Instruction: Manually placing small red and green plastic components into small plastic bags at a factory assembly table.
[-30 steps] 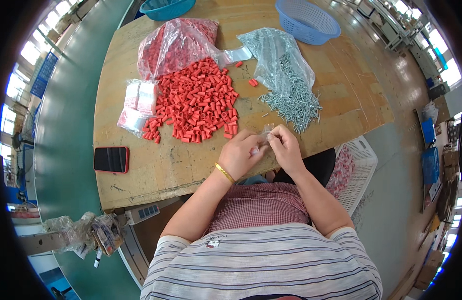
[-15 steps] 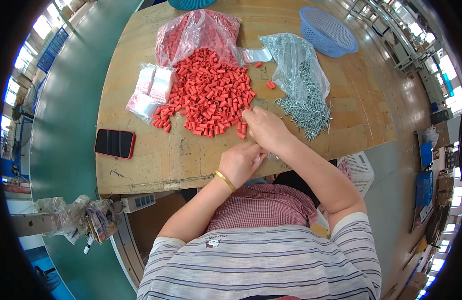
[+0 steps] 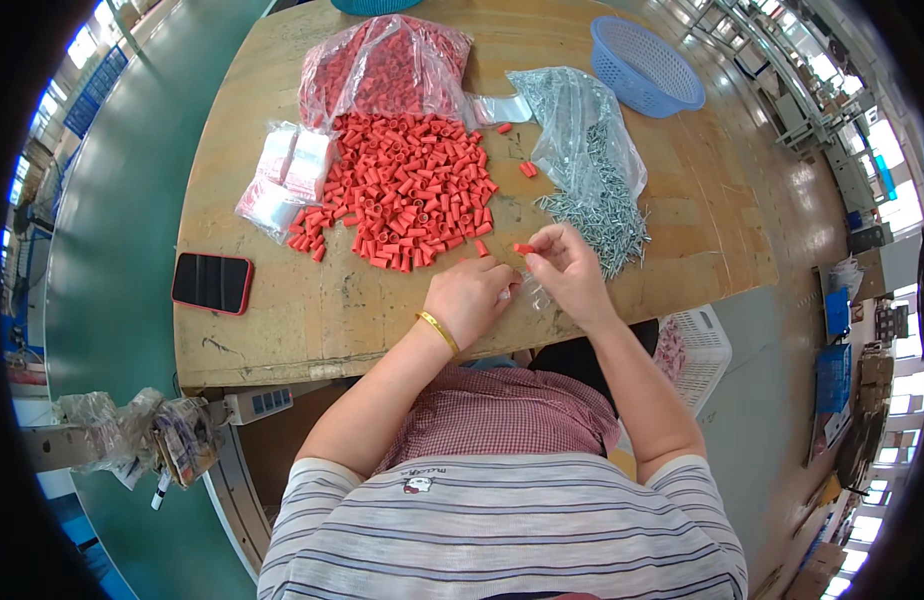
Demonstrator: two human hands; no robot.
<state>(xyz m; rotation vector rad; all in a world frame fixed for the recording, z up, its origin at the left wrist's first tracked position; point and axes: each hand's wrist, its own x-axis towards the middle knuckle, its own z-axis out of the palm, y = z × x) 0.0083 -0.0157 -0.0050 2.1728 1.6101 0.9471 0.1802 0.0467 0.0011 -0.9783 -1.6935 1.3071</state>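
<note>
My right hand (image 3: 570, 275) pinches one red plastic cap (image 3: 524, 248) between thumb and fingertips, just above the table. Beside it, my left hand (image 3: 470, 300) has its fingers closed on a small clear plastic bag (image 3: 534, 290), which sticks out toward my right hand. Straight ahead lies a heap of hollow, tapered red caps (image 3: 412, 195). It spreads from the mouth of a large clear bag (image 3: 387, 70) filled with more of them. To the right, a pile of small silver screws (image 3: 612, 225) spills from another clear bag (image 3: 572, 115).
Packs of small clear bags (image 3: 287, 175) lie left of the heap. A phone (image 3: 212, 283) with a red case rests near the table's left edge. A blue plastic basket (image 3: 647, 65) stands at the far right. Below the table on the right is a white crate (image 3: 704, 355).
My right hand has moved from the edge of the red heap and turned, and a red cap now shows in its fingers. The left hand stays low over the table, still with the small bag.
</note>
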